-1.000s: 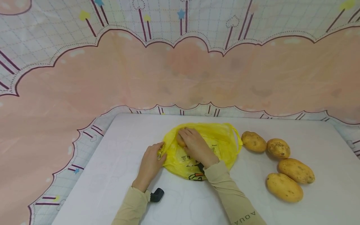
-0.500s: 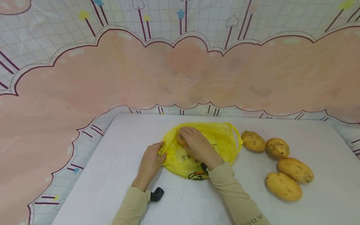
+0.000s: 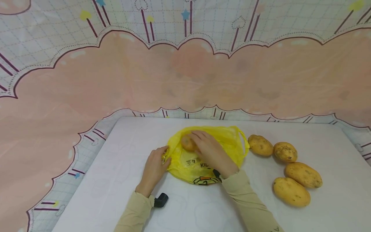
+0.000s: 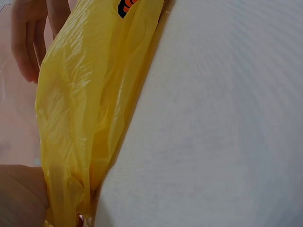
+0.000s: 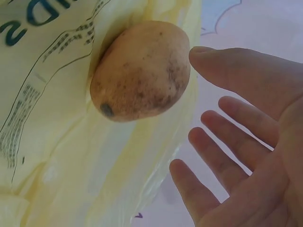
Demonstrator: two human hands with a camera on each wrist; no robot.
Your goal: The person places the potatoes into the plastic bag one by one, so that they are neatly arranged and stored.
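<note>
A yellow plastic bag (image 3: 234,137) with dark printing lies opened out on the white table. One potato (image 3: 187,143) rests in the bag's mouth; in the right wrist view this potato (image 5: 142,71) shows dark specks on its skin. My right hand (image 3: 214,154) is just to the right of it, fingers spread and apart from it, thumb tip close to its side. At the bag's left edge, my left hand (image 3: 153,169) pinches the yellow plastic between thumb and fingers. The left wrist view shows the bag's side (image 4: 90,90) drawn taut toward that hand.
Several loose potatoes (image 3: 291,192) lie on the table (image 3: 95,190) to the right of the bag, the nearest one close to its handle. A black device (image 3: 161,200) is strapped at the left wrist. A patterned cloth (image 3: 203,80) hangs behind the table.
My right hand has let go of the potato and drawn back to the right, leaving it in the bag. The left hand has stayed on the bag's edge.
</note>
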